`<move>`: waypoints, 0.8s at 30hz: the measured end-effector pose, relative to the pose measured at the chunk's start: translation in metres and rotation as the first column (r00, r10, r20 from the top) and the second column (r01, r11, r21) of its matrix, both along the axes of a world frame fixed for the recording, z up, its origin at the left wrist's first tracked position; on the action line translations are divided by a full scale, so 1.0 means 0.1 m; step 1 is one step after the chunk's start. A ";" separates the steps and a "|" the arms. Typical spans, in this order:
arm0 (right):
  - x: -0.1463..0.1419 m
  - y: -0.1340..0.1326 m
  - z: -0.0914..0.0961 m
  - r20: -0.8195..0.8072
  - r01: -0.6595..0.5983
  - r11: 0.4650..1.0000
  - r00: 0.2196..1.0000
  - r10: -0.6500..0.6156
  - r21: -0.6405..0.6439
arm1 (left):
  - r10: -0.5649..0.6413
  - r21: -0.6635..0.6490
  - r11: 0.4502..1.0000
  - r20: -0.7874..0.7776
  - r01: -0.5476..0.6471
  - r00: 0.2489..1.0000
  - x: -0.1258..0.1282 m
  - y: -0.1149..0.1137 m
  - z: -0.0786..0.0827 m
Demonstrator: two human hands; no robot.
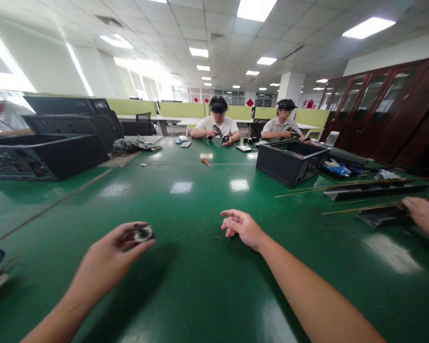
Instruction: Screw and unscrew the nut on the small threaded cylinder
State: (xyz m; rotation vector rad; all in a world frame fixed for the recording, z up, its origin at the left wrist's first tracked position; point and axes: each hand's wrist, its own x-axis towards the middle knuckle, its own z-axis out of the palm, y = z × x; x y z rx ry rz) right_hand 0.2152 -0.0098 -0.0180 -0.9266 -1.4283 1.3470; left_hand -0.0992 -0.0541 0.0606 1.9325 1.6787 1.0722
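My left hand [110, 255] is raised over the green table [186, 267], fingers pinched around a small round black-and-silver part [144, 233], perhaps a little fan or motor. My right hand [242, 227] hovers to the right of it, fingers loosely curled and apart, holding nothing. The two hands are about a hand's width apart and touch neither each other nor the table.
An open black computer case [289, 162] stands at mid-right, more black cases [46, 155] at the left. An orange screwdriver [206, 162] lies mid-table. Black panels and thin rods [372, 190] lie at right, by another person's hand [425, 214]. Two people sit at the far side.
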 end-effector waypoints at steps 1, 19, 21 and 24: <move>0.04 0.00 0.00 0.055 0.047 0.997 0.997 -0.051 0.065 | -0.089 -0.058 0.994 0.064 0.093 0.994 0.17 0.12 -0.05; 0.00 -0.09 0.00 0.509 0.014 0.882 0.812 -0.285 0.471 | -0.442 0.078 0.892 -0.064 0.446 0.895 1.02 0.47 -0.65; 0.00 -0.09 0.01 0.508 0.005 0.883 0.816 -0.275 0.469 | -0.457 0.092 0.883 -0.060 0.461 0.887 1.03 0.46 -0.64; -0.01 -0.10 0.02 0.502 -0.008 0.885 0.826 -0.257 0.466 | -0.475 0.093 0.874 -0.049 0.478 0.879 1.04 0.46 -0.63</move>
